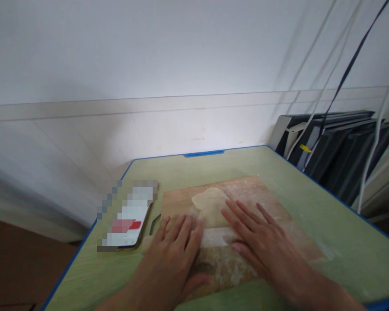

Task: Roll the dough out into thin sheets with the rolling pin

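Observation:
A pale rolling pin (pixel 215 237), dusted with flour, lies across a floured wooden board (pixel 228 270). My left hand (pixel 173 250) rests over its left part with fingers stretched forward. Over its right part is my right hand (pixel 262 242), fingers spread and flat, the thumb near the pin. Neither hand is wrapped round the pin. A flat sheet of dough (pixel 211 205) lies just beyond the pin, and my right fingertips reach its right edge. Part of a yellowish lump (pixel 172 224) shows behind my left fingers; its kind is hard to make out.
The board sits on a green table (pixel 188 168) with a blue edge. A phone (pixel 129 220), partly pixelated, lies left of the board. Dark folders or boxes (pixel 340 142) lean beyond the table's right edge, with cables (pixel 346 73) hanging there. A white wall (pixel 168 125) stands behind.

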A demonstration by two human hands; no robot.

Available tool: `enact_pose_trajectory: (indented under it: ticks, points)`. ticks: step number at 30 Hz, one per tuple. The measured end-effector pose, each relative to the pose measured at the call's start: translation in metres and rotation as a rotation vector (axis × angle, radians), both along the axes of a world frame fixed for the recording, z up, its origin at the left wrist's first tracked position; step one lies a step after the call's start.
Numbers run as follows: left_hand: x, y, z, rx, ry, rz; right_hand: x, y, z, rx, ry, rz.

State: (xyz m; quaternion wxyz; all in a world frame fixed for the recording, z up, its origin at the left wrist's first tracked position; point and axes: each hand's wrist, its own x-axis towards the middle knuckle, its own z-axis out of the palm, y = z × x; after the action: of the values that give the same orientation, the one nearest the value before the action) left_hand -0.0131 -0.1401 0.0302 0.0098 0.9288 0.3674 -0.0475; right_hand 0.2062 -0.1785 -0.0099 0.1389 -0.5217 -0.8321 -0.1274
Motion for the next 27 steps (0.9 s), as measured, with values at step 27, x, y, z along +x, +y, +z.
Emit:
enact_pose_trajectory:
  ticks: [27]
  points:
    - [-0.019, 0.042, -0.008, -0.006, -0.24, -0.002, -0.005, 0.128, 0.015, -0.417, -0.041, 0.047]
